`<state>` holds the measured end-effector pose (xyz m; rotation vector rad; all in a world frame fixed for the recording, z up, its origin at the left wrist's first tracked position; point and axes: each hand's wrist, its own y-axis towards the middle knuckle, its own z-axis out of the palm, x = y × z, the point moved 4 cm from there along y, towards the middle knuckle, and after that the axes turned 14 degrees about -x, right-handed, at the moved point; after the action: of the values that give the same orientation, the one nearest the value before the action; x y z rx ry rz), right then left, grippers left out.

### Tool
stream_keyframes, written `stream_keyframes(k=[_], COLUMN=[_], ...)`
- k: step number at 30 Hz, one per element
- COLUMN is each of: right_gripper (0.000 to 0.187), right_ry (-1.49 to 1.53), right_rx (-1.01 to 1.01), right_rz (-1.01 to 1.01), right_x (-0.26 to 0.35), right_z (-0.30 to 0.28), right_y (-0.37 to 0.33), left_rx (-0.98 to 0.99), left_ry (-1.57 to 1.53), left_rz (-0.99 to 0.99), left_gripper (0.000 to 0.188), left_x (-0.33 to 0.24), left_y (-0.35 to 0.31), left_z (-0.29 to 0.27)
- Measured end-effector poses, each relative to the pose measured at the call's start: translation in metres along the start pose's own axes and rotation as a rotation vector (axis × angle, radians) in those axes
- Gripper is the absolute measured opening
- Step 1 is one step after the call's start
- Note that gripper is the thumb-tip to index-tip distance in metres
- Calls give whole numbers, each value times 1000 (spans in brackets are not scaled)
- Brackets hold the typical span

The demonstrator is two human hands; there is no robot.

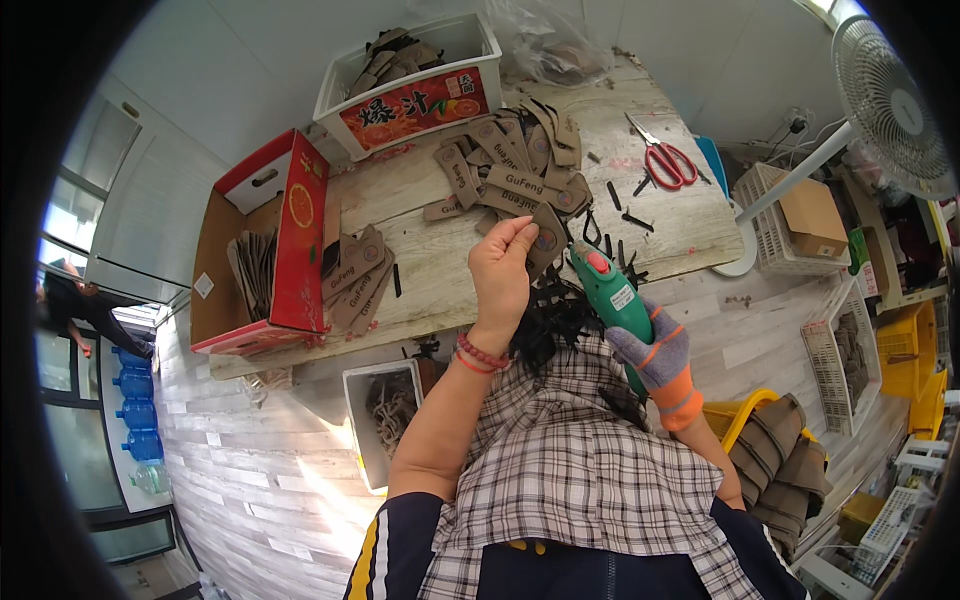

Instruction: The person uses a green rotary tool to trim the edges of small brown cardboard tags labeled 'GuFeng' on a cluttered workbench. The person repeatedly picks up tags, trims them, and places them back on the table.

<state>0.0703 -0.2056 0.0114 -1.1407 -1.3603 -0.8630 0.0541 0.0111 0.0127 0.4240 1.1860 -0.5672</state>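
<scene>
My bare left hand (503, 272) pinches a brown fabric piece with a round emblem (546, 240) at the table's near edge. In a grey and orange glove, my right hand (644, 350) is wrapped round a green hand-held electric cutter (615, 292) with a red button. The cutter's front end is close beside the piece; whether it touches is too small to tell. Just beyond my left hand lies a loose pile of similar brown printed fabric pieces (520, 180). Black strip scraps (555, 320) are heaped on my lap and the table edge below my hands.
An open red cardboard box (310, 220) holding brown pieces stands at left. Behind is a white bin (488, 50) of pieces. Red-handled scissors (670, 165) lie at right, before a white fan (885, 105). A scrap-filled bin (352, 385) and a yellow basket (730, 415) flank me below.
</scene>
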Motion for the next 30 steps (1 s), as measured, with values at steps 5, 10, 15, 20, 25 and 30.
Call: stream_keyframes(k=[5,10,15,20,25,30], right_gripper=[47,50,45,39,37,38], right_ry=[-12,-4,142,139,119,87], right_rx=[-17,-21,-47,-63,-88,-86], right_rz=[-51,-46,46,47,74,57], right_x=[-1,0,8,1,-9,-10], right_z=[-2,-2,-2,-10,-10,-8], right_y=[4,8,8,8,10,9], left_rx=[84,143,24,-382,-661,-483], left_ry=[141,229,237,116,1137,1209], left_rz=[91,59,23,204,709,167], left_gripper=[14,13,12,13,35,55], left_x=[6,12,-13,-50,-46,12], left_y=[-1,-1,10,69,91,174], left_z=[-3,-5,-23,-125,-132,-91])
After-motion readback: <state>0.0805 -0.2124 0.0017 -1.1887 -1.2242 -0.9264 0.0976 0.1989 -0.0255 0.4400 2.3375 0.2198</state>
